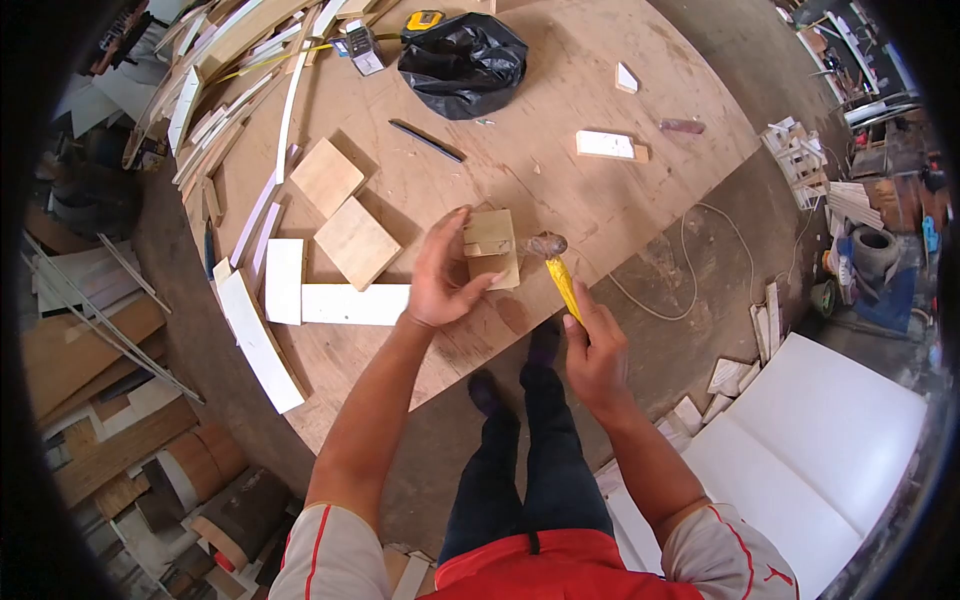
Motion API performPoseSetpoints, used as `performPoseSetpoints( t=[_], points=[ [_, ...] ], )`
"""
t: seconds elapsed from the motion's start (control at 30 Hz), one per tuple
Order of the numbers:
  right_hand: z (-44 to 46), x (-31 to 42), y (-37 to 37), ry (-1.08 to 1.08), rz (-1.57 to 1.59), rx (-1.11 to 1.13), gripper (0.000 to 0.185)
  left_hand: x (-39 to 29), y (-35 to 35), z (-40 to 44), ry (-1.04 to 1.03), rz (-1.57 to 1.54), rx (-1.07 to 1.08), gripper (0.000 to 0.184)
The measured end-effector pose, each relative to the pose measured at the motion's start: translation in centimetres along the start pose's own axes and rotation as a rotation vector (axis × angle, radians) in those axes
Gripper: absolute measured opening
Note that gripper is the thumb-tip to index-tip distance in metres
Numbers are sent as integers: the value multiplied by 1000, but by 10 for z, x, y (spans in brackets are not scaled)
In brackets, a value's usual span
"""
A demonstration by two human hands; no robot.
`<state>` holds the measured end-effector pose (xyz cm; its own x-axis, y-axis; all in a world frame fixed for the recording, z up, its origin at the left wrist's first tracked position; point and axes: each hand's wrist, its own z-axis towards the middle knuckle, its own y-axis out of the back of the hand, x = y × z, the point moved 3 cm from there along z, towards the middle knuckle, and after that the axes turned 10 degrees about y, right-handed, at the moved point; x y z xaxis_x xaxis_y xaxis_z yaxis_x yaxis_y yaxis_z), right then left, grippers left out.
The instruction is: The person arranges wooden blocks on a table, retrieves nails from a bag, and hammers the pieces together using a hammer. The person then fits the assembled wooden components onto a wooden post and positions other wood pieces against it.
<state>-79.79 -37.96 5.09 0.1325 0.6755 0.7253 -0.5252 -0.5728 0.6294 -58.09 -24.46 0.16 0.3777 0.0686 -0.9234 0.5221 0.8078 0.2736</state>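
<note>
My right hand is wrapped round the yellow handle of a hammer, whose dark head is just right of a small wooden block piece. My left hand grips that wooden piece from its left side, thumb across its lower part and fingers at the upper left edge. The piece stands on the plywood table near its front edge. Two square wooden blocks lie to the left of my left hand. A white board lies beside my left wrist.
The plywood table bears a black plastic bag, a yellow tape measure, a black pen, a white block and long strips at the left. White panels lie at the lower right.
</note>
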Motion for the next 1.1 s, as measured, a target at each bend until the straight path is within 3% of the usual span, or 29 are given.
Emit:
performPoseSetpoints(
  t=[0.03, 0.17, 0.47, 0.83, 1.03, 1.1],
  points=[
    [-1, -1, 1, -6, 2, -6, 52, 2, 10, 0, -21, 54, 13, 73],
    [-4, -6, 1, 2, 6, -9, 52, 10, 20, 3, 10, 230, 131, 57],
    [-1, 1, 1, 6, 20, -16, 54, 23, 12, 10, -22, 300, 158, 37],
    [6, 20, -8, 5, -11, -5, 55, 25, 15, 13, -50, 254, 182, 36],
    [23, 67, 23, 200, -57, -201, 53, 26, 16, 14, -72, 264, 195, 34],
    [21, 56, 10, 212, -111, -176, 54, 26, 16, 15, -79, 261, 195, 34]
  ],
)
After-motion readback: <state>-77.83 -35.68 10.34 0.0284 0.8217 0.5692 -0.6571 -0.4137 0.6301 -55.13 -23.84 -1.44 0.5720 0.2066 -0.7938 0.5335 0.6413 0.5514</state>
